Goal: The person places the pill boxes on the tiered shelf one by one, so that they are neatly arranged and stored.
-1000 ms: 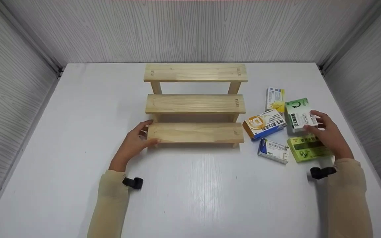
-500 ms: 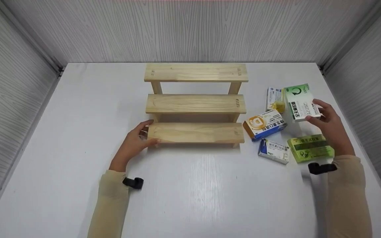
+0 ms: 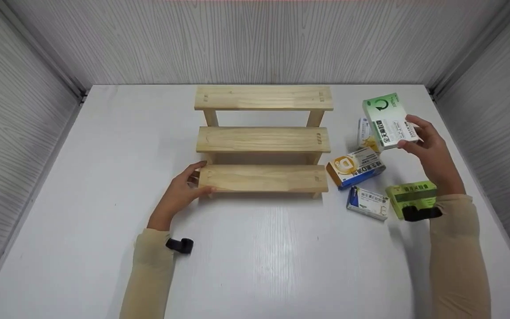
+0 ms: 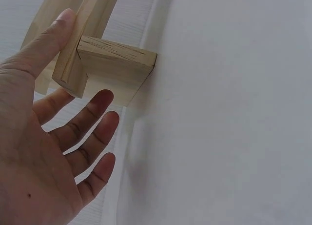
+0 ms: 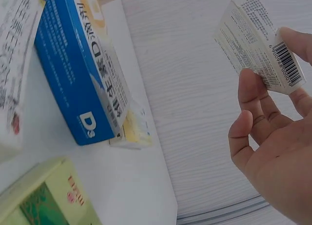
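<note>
In the head view a three-step wooden stand (image 3: 261, 178) stands on the white table. My left hand (image 3: 179, 190) grips the left end of its lowest step, thumb along the front and index finger at the back. The left wrist view shows the other fingers (image 4: 95, 137) spread below the board. A green-and-white medicine box (image 3: 388, 122) is pinched between the thumb and fingers of my right hand (image 3: 432, 148), raised off the table. It partly covers a small white-and-yellow box (image 3: 364, 133). In the right wrist view the held box (image 5: 261, 47) shows its printed underside and barcode.
An orange, white and blue vitamin D box (image 3: 356, 167) lies right of the lowest step. Nearer are a white-and-blue box (image 3: 368, 202) and a yellow-green box (image 3: 410, 195), the latter partly under the right wrist's camera. Grey wood-grain walls (image 3: 255, 42) surround the table.
My right hand has lifted the green-and-white box from among the others and carried it away from me and slightly left. My left hand keeps its hold on the stand.
</note>
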{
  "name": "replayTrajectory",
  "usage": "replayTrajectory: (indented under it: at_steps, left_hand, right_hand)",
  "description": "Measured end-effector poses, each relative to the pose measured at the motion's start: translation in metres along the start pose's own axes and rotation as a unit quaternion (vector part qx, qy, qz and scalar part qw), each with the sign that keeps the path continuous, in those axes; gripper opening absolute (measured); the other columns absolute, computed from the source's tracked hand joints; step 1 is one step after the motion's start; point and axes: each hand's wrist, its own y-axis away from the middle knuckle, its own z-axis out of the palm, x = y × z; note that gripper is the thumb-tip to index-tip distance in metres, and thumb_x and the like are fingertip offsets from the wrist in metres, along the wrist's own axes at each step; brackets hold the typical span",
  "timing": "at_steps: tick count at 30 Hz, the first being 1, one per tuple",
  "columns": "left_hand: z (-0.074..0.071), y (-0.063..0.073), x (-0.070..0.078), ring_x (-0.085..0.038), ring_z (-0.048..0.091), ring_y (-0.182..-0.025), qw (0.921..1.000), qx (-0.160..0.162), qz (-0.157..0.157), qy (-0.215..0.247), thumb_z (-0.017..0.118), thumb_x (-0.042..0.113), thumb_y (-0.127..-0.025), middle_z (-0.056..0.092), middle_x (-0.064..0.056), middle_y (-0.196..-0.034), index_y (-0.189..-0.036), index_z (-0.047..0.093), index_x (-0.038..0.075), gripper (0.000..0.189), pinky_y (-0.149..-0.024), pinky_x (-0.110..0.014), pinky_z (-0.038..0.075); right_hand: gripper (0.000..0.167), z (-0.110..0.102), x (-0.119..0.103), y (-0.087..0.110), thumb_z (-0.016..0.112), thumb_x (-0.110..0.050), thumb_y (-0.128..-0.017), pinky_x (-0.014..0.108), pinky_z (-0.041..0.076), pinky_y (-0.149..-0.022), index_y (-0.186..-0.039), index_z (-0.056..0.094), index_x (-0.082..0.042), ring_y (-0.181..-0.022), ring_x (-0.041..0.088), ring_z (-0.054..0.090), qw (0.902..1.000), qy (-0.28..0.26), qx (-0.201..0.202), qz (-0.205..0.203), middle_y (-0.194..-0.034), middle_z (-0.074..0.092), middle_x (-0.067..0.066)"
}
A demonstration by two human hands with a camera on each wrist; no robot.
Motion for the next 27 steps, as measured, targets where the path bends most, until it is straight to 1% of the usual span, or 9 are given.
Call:
replayTrajectory:
  at_steps: [2,6,9,16,22,24,27]
  left_hand:
    - [0.0,0.0,0.0,-0.027,0.053,-0.109,1.0,0.0,0.0,0.001,0.079,0.045,-0.077,0.058,-0.015,-0.122,-0.148,0.039,0.021,0.085,-0.084,-0.034,0.041]
    - [0.001,-0.001,-0.001,-0.027,0.053,-0.108,1.0,-0.001,0.001,0.001,0.079,0.046,-0.077,0.058,-0.015,-0.121,-0.148,0.039,0.021,0.085,-0.084,-0.034,0.041]
    - [0.0,0.0,-0.001,-0.027,0.053,-0.107,1.0,0.0,0.001,0.001,0.079,0.045,-0.077,0.058,-0.015,-0.121,-0.148,0.039,0.021,0.084,-0.083,-0.034,0.04]
    - [-0.001,0.0,0.0,-0.028,0.053,-0.107,1.0,-0.004,0.005,0.004,0.078,0.043,-0.078,0.059,-0.016,-0.121,-0.148,0.039,0.021,0.083,-0.083,-0.035,0.04]
    - [-0.001,0.0,-0.001,-0.028,0.053,-0.107,0.9999,-0.004,0.011,0.005,0.078,0.043,-0.078,0.059,-0.016,-0.12,-0.148,0.039,0.021,0.082,-0.083,-0.034,0.04]
    - [-0.001,0.0,-0.001,-0.028,0.053,-0.108,0.9999,-0.004,0.01,0.006,0.078,0.043,-0.078,0.059,-0.016,-0.12,-0.148,0.039,0.021,0.082,-0.083,-0.035,0.04]
    - [-0.002,0.0,-0.002,-0.028,0.052,-0.108,0.9999,-0.004,0.009,0.006,0.078,0.043,-0.079,0.059,-0.016,-0.121,-0.148,0.039,0.021,0.083,-0.083,-0.035,0.04]
  right_hand:
    - [0.061,0.005,-0.006,-0.003,0.064,-0.02,-0.094,0.018,0.04,-0.079,-0.148,0.037,-0.027,-0.091,0.009,0.053,1.0,0.002,0.0,-0.008,-0.125,0.049,-0.008]
    - [0.06,0.014,-0.015,-0.008,0.064,-0.016,-0.093,0.02,0.04,-0.077,-0.147,0.039,-0.023,-0.087,0.01,0.055,0.999,-0.032,-0.01,-0.031,-0.121,0.052,-0.006]
    - [0.059,0.021,-0.021,-0.01,0.064,-0.014,-0.093,0.02,0.04,-0.077,-0.146,0.04,-0.021,-0.087,0.011,0.055,0.9971,-0.058,-0.02,-0.044,-0.123,0.052,-0.003]
    - [0.057,0.039,-0.037,-0.018,0.064,-0.014,-0.093,0.019,0.042,-0.077,-0.145,0.042,-0.022,-0.092,0.014,0.053,0.9944,-0.09,-0.024,-0.05,-0.127,0.05,0.001]
    - [0.058,0.053,-0.049,-0.023,0.063,-0.011,-0.092,0.02,0.043,-0.076,-0.145,0.042,-0.019,-0.093,0.016,0.055,0.9878,-0.133,-0.047,-0.067,-0.125,0.05,0.005]
    - [0.058,0.057,-0.052,-0.024,0.063,-0.01,-0.092,0.02,0.043,-0.076,-0.145,0.042,-0.019,-0.092,0.015,0.055,0.9858,-0.141,-0.056,-0.072,-0.125,0.05,0.005]
    - [0.057,0.064,-0.058,-0.026,0.063,-0.011,-0.093,0.02,0.043,-0.076,-0.146,0.042,-0.019,-0.092,0.014,0.055,0.9853,-0.136,-0.068,-0.077,-0.127,0.05,0.005]
